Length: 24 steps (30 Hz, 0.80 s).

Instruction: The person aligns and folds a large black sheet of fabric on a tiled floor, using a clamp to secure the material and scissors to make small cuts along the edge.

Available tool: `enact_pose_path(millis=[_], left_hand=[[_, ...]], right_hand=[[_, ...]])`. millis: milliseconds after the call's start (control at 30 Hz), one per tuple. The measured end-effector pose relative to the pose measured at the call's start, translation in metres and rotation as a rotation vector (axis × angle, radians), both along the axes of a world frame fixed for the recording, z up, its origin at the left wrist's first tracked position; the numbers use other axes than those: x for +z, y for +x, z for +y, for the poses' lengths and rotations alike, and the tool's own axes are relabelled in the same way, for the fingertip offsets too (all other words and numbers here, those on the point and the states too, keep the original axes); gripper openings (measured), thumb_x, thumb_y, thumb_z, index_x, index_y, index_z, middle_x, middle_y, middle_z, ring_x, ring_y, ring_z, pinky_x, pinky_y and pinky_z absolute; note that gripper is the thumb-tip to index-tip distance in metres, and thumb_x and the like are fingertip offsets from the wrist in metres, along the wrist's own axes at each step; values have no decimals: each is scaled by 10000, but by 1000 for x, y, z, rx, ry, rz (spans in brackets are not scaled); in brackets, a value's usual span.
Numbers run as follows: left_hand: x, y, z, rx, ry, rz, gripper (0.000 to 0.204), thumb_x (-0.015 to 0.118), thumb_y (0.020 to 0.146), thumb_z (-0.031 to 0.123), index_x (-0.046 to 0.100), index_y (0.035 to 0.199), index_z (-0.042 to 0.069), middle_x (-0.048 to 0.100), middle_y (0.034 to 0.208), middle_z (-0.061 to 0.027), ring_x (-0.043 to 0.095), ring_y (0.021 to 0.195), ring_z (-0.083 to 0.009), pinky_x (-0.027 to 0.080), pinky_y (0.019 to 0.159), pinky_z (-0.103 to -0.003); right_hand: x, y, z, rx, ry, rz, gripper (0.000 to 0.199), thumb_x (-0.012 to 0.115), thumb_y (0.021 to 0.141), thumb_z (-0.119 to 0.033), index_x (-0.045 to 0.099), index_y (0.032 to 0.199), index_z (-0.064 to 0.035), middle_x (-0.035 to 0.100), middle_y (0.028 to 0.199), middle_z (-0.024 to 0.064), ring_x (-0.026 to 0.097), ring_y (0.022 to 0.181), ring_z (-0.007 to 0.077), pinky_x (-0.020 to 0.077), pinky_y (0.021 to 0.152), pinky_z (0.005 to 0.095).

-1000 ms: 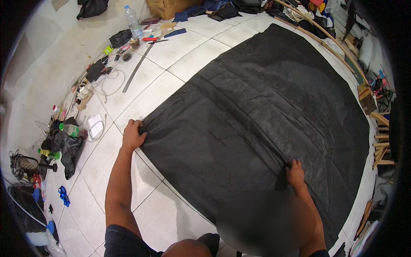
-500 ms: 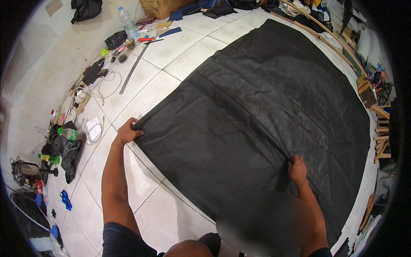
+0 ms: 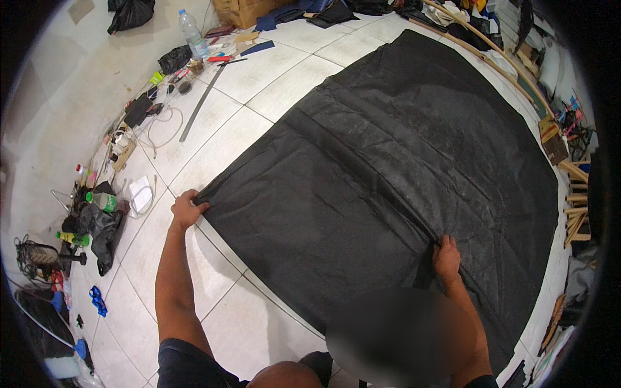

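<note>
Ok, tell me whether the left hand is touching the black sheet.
Touching. The head view shows the left hand with its fingers closed on the corner of the black sheet, no gap between them.

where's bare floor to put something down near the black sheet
Bare tiles lie between the left hand and the black sheet's near edge, and between the metal bar and the sheet. Crowded: clutter along the wall.

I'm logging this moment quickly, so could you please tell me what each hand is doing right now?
Left hand: closed, gripping the corner of the large black fabric sheet.
Right hand: closed, pinching a fold of the same sheet.
</note>
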<state>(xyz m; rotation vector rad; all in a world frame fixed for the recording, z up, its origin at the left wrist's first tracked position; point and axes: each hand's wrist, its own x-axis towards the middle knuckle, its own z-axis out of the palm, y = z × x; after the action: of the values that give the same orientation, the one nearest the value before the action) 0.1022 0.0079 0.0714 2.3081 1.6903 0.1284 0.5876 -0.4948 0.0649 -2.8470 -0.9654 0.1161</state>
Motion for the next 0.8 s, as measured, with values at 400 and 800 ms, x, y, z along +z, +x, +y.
enact_pose_path(millis=[400, 800], left_hand=[[-6, -7, -62, -342, 582, -84, 247, 693, 701, 71, 632, 941, 66, 552, 991, -113, 512, 960, -304, 388, 855, -418], [-13, -2, -64, -204, 308, -250, 230, 613, 833, 84, 558, 1048, 27, 589, 1038, -168, 592, 931, -354, 483, 795, -401]], right_hand=[[-2, -6, 1, 25, 9, -28, 221, 579, 830, -139, 473, 987, -24, 549, 981, 236, 582, 848, 438, 486, 715, 509], [-19, 5, -10, 44, -21, -65, 308, 581, 827, -136, 463, 1089, -27, 548, 1065, 243, 583, 870, 439, 484, 731, 504]])
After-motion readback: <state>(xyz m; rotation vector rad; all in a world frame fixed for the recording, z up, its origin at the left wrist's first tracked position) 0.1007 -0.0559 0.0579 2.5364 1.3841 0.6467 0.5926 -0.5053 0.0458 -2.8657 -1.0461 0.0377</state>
